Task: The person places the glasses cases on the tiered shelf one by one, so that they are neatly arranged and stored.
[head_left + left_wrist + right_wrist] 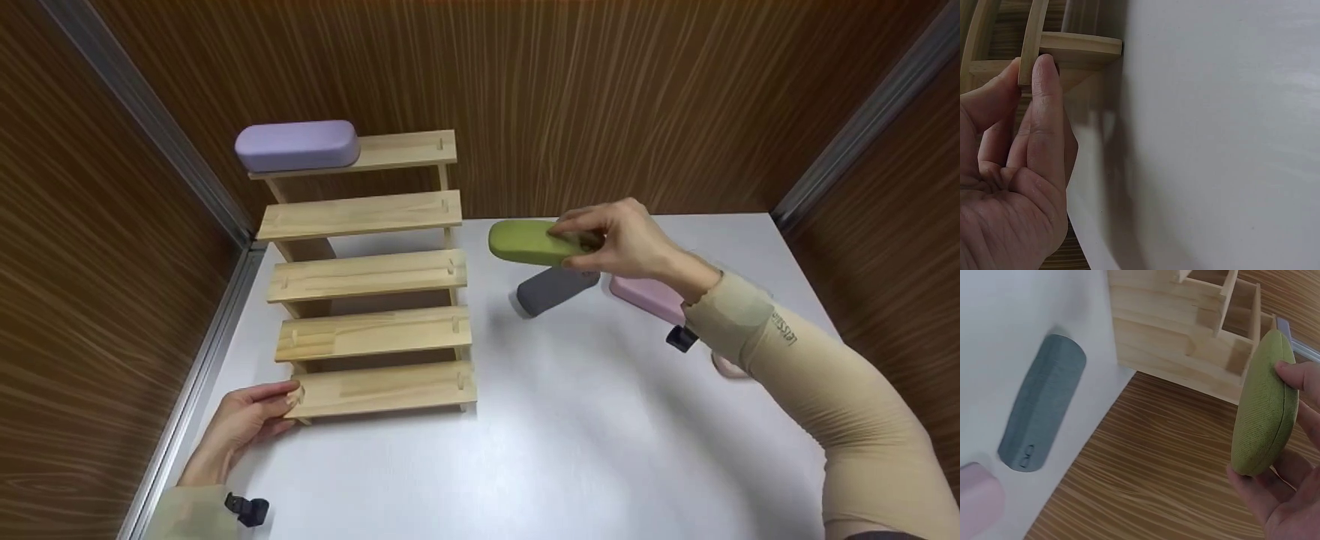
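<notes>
Grip of the right hand (619, 244) is clamped on a green glasses case (523, 241): thumb and fingers pinch one end, the other end points left toward the rack. Case is shut, seam along its edge, held up off the table (570, 457) and to the right of the wooden rack (367, 276).

Left hand (251, 416): thumb and fingers pinch the left end of the rack's lowest shelf (390, 388), one side of the board each. Rack has five stepped shelves, lowest nearest the person.

Lavender glasses case (298, 146) sits on the top shelf at its left end, sticking slightly past the board. Gray glasses case (555, 291) lies at a slant on the table, partly behind the green one in the head view; right wrist view shows a small spectacles mark near one end. Pink case (649, 296) lies right of the gray one, partly covered by the right wrist. Something pale (729, 367) pokes out under the right sleeve (810, 375); possibly another case, too hidden to tell.

Wood-grain panels (562, 97) enclose the table.
</notes>
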Available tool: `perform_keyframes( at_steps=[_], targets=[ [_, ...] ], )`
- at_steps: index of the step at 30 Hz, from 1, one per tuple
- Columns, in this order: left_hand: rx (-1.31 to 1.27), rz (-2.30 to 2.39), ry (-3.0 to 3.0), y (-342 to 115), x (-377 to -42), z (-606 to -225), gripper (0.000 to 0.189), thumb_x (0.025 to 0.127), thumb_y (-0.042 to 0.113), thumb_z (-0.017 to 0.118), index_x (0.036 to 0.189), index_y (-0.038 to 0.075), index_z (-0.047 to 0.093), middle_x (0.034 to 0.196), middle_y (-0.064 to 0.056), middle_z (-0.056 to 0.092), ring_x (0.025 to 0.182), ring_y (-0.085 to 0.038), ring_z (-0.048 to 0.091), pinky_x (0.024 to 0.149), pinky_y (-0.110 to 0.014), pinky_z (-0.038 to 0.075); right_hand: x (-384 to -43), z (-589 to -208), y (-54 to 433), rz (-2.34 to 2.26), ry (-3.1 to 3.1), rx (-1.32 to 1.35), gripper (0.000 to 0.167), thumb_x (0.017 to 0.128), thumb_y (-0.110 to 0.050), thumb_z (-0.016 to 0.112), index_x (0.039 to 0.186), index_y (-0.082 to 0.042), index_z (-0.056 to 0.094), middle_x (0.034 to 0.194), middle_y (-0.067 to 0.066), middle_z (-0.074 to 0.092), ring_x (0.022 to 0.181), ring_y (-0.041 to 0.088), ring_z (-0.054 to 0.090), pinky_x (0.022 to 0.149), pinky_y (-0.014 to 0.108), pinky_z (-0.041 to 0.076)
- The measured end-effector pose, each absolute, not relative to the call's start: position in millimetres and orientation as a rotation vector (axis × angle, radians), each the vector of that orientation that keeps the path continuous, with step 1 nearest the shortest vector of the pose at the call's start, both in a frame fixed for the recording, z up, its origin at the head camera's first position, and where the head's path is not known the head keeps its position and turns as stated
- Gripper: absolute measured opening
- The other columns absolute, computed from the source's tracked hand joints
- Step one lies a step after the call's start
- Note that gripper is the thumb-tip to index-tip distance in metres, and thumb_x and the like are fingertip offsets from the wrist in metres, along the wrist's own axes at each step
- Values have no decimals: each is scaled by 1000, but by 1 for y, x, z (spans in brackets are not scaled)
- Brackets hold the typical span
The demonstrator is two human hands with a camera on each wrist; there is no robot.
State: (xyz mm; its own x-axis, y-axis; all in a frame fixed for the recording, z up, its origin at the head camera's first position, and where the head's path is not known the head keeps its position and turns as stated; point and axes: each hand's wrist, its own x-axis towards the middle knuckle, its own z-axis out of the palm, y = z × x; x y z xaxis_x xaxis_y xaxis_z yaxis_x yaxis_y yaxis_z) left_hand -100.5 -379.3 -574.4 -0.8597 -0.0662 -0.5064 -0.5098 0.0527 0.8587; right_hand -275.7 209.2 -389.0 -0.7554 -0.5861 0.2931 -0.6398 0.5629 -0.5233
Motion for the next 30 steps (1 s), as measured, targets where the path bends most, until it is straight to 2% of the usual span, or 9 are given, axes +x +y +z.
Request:
perform_keyframes(
  at_steps=[7,12,18,26,30],
  targets=[
    [-600,1874,1999,-379,-101,-574,28,104,5,78,127,19,86,108,16,80,96,-3,78,83,-22,72,-281,-367,200,918,-2661,1116,42,85,-6,94,126,-13,87,131,15,83,110,31,84,77,5,52],
    [-601,1860,2018,-378,-100,-574,29,104,6,79,130,17,85,110,16,80,96,-3,77,83,-22,72,-285,-352,191,874,-2617,1170,40,86,-9,94,125,-13,87,130,14,84,110,30,84,78,7,51],
    [-598,1865,2013,-375,-99,-572,28,103,4,78,126,20,86,109,15,80,96,-4,77,83,-23,72,-292,-338,182,836,-2605,1200,40,87,-11,94,126,-15,87,129,12,84,109,27,83,77,8,49],
    [-578,1873,2017,-372,-99,-572,35,104,6,79,139,7,79,111,16,80,99,-2,77,86,-23,72,-302,-320,174,885,-2610,1180,41,87,-12,95,127,-13,87,131,10,84,102,19,78,75,7,48],
    [-569,1893,2005,-371,-99,-571,35,104,4,79,139,7,79,112,18,80,99,-2,77,87,-23,72,-307,-313,171,897,-2611,1164,41,87,-11,94,127,-15,87,130,7,85,95,16,72,70,9,46]
  ],
)
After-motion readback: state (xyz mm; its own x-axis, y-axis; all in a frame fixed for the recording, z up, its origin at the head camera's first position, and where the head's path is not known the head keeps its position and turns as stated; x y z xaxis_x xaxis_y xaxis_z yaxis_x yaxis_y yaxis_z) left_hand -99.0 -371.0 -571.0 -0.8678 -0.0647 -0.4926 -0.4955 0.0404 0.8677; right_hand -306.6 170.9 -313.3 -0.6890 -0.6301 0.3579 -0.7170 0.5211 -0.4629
